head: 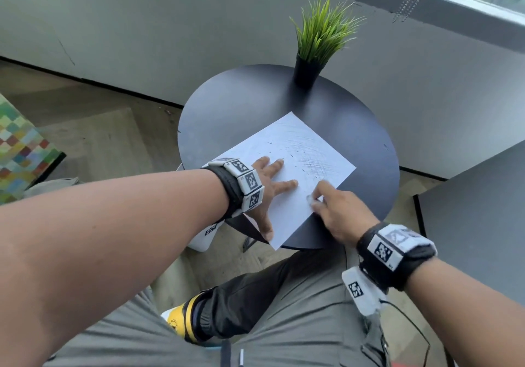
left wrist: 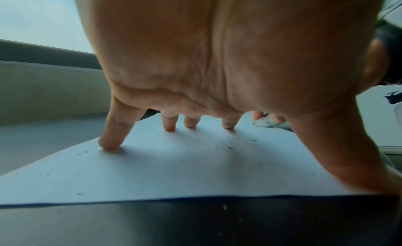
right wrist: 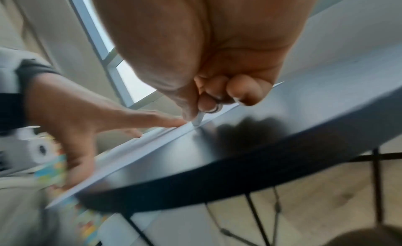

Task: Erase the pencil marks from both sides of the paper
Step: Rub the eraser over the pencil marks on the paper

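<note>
A white sheet of paper [head: 287,167] lies on the round black table [head: 241,105], with grey pencil marks [head: 312,162] and dark crumbs on its right half. My left hand [head: 270,184] lies flat with spread straight fingers [left wrist: 113,143] pressing the paper's left part [left wrist: 174,163]. My right hand [head: 332,210] pinches a small white eraser [head: 312,202] and holds it against the paper near its right edge. In the right wrist view the eraser [right wrist: 199,120] sticks out below curled fingers, touching the paper [right wrist: 152,146]. The paper's near corner overhangs the table rim.
A green plant in a black pot [head: 308,68] stands at the table's far edge. A second dark tabletop [head: 477,224] lies to the right. A multicoloured checked object [head: 20,150] sits on the floor at left. My knees are under the table's near edge.
</note>
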{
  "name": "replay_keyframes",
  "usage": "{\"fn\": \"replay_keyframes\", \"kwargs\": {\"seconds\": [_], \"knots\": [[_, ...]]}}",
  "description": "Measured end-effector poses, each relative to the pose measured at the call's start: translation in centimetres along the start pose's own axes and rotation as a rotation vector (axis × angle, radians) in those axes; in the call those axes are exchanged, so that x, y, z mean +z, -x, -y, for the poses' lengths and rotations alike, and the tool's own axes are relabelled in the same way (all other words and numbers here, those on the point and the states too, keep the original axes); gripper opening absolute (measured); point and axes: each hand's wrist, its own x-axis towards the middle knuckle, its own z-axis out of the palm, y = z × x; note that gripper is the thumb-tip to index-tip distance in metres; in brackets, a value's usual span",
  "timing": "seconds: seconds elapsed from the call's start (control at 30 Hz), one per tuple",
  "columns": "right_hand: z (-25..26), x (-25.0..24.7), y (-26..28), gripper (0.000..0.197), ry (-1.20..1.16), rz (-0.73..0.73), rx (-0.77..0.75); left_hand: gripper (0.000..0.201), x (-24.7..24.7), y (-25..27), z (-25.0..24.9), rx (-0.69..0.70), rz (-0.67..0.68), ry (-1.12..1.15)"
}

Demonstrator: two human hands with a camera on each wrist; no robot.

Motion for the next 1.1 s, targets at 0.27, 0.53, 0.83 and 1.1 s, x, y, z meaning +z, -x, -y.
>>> {"fn": "replay_keyframes", "kwargs": {"seconds": [0.27,0.53,0.83,1.1], "knots": [[0.2,0.7,0.2,0.016,-0.086,-0.029,0.016,0.134,1.2,-0.8,-0.5,-0.032,-0.068,0.005],[2.2,2.1,1.8,0.018,0.044,0.078,-0.072,0.134,1.5,-0.9,-0.5,-0.022,-0.079,0.013],[2.8,2.3,2.1,0.019,0.05,0.113,-0.109,0.134,1.8,-1.1,-0.3,-0.021,-0.081,0.015],[3.2,2.9,2.2,0.016,0.032,0.143,-0.176,0.133,2.0,-1.2,-0.1,-0.012,-0.094,0.025]]}}
